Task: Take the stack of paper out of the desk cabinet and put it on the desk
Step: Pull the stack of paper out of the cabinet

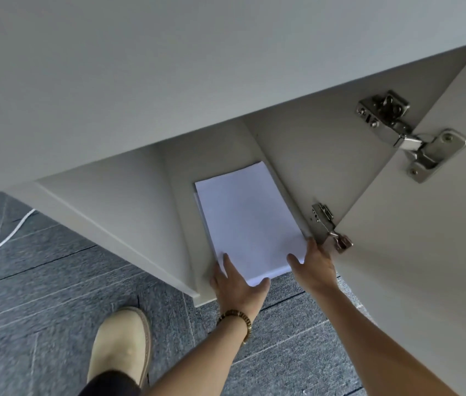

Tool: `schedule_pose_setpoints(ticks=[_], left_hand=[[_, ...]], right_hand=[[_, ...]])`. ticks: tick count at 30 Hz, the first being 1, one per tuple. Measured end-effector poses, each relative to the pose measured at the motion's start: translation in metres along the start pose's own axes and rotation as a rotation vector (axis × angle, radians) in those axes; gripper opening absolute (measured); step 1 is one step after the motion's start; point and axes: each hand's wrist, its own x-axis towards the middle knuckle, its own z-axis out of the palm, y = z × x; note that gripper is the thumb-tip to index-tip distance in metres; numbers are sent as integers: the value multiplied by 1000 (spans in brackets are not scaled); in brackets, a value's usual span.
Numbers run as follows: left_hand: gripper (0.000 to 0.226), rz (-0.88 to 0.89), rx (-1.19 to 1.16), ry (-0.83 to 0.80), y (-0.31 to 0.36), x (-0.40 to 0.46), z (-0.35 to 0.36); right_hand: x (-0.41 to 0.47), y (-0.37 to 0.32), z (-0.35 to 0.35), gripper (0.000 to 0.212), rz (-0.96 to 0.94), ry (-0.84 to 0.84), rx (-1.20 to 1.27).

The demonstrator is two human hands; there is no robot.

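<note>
Head view is showing the stack of paper [250, 221] lying flat inside the desk cabinet [128, 201], long axis running near to far. Left hand [239, 285] and right hand [313, 267] are clasping its near corners, thumbs lying on top, neither nearer.

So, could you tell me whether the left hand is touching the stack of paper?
Touching: the head view shows the left hand with its thumb lying on the stack of paper at its near corner.
</note>
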Motion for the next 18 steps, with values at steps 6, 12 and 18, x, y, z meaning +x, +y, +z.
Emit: schedule_pose_setpoints(ticks=[6,12,18], left_hand=[[105,-30,-73,9,-19,-41,-9],[89,-94,-141,76,-32,-44,-11],[86,-177,-205,93,-21,-23,-22]], right_hand=[[-35,25,7,68,124,-61,58],[-33,36,13,48,158,-83,188],[-10,30,14,80,185,-154,401]])
